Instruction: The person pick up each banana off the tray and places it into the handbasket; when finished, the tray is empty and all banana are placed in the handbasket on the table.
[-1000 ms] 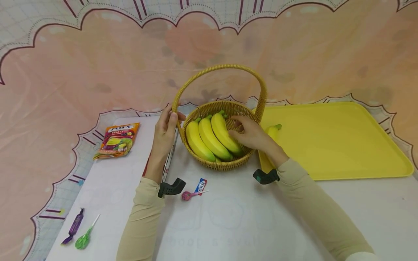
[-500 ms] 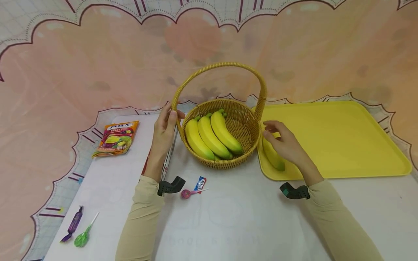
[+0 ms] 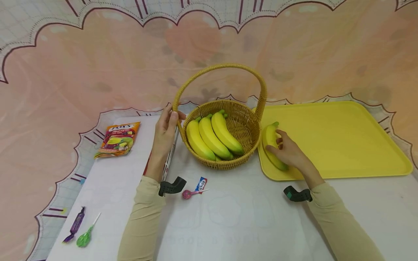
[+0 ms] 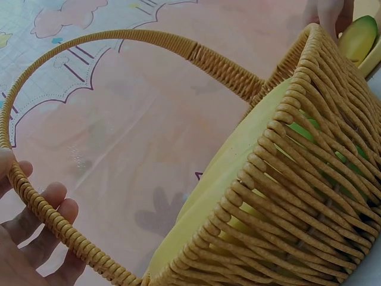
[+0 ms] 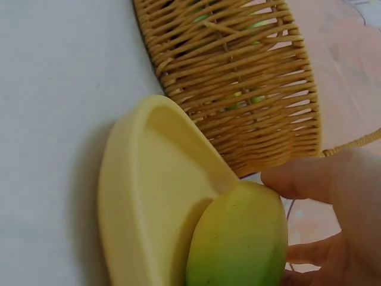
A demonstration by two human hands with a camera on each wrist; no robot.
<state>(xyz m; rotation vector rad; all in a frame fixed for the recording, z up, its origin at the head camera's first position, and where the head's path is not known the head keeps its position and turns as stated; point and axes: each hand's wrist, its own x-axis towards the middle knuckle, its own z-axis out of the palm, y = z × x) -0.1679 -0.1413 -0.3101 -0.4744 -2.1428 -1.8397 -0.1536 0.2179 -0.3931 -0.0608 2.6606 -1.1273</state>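
A wicker basket (image 3: 222, 165) stands mid-table, with several yellow bananas (image 3: 213, 137) lying side by side in its left part. My left hand (image 3: 166, 127) holds the left side of its arched handle (image 4: 65, 235), the thumb on one side and fingers on the other. To the right of the basket, another banana (image 3: 270, 139) lies at the left end of the yellow tray (image 3: 343, 141). My right hand (image 3: 289, 150) grips this banana around its middle, thumb nearest the basket in the right wrist view. The banana's green-tinged tip (image 5: 238, 250) faces that camera.
An orange candy bag (image 3: 118, 140) lies at the left. Nearer me are a purple-wrapped candy (image 3: 76, 224), a green lollipop (image 3: 85, 237), a pink lollipop (image 3: 187, 194) and a blue-and-red candy packet (image 3: 201, 184). A flat red-and-white item (image 3: 169, 159) is partly covered by my left arm.
My right hand has moved from inside the basket rightward to the banana on the tray and taken hold of it. The left hand stays on the handle.
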